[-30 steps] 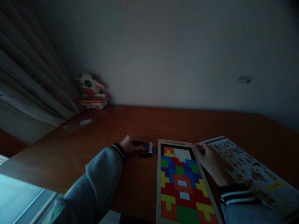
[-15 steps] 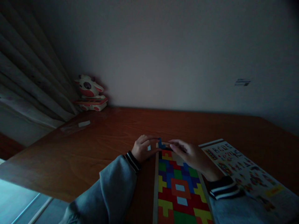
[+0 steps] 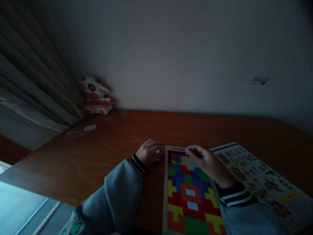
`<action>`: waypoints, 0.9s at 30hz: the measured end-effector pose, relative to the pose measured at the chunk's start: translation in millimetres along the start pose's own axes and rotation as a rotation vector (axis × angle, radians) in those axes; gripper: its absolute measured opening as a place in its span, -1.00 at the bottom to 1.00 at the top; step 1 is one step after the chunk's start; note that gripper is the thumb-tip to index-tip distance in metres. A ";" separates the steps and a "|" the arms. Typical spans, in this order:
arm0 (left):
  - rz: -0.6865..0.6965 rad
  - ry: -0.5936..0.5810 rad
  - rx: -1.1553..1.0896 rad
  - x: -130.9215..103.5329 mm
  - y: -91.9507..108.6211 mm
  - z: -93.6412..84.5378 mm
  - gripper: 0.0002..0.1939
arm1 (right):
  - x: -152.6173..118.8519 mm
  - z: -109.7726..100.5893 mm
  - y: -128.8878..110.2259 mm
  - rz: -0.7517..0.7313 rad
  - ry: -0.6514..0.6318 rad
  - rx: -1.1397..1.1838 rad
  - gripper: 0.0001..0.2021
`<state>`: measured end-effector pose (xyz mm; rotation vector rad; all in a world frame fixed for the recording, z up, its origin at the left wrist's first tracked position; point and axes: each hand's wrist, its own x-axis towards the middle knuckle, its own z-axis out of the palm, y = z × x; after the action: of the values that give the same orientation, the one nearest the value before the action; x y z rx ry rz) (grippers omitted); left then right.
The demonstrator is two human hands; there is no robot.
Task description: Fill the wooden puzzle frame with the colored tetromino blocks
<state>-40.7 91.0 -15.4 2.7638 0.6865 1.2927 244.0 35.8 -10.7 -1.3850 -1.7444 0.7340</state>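
Wooden puzzle tray lies on the worktop at 6 o'clock, nearly filled with coloured blocks. Our right hand hovers over its 12 o'clock end, fingers bent above a blue piece; we cannot tell whether the grip is clamped on it. Our left hand, at 9 o'clock beside the tray, curls over one pale loose piece, likely keeping it ready. One pattern sheet lies at 3 o'clock.

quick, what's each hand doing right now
Left hand: curled over small loose pieces beside the puzzle board; grip unclear.
Right hand: fingers over the board's top; holding anything unclear.
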 end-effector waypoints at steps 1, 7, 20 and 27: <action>0.006 -0.035 -0.001 -5.6 -5.6 -6.8 -0.83 | 0.2 -2.3 4.7 0.001 0.027 -0.008 -0.65; 0.008 -0.219 -0.062 -41.5 -22.9 -35.5 -0.70 | -1.6 -6.9 4.7 -0.126 -0.102 -0.210 -0.72; -0.097 -0.245 -0.196 -42.8 -9.8 -21.3 -0.78 | 0.1 15.3 4.0 -0.309 -0.129 -0.504 -0.56; -0.287 -0.113 -0.267 -26.8 -0.3 -1.1 -0.78 | 3.3 25.1 7.4 -0.343 -0.088 -0.517 -0.67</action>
<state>-56.6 80.5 -34.2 2.4002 0.8007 1.0741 226.3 41.5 -29.4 -1.3295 -2.2722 0.1589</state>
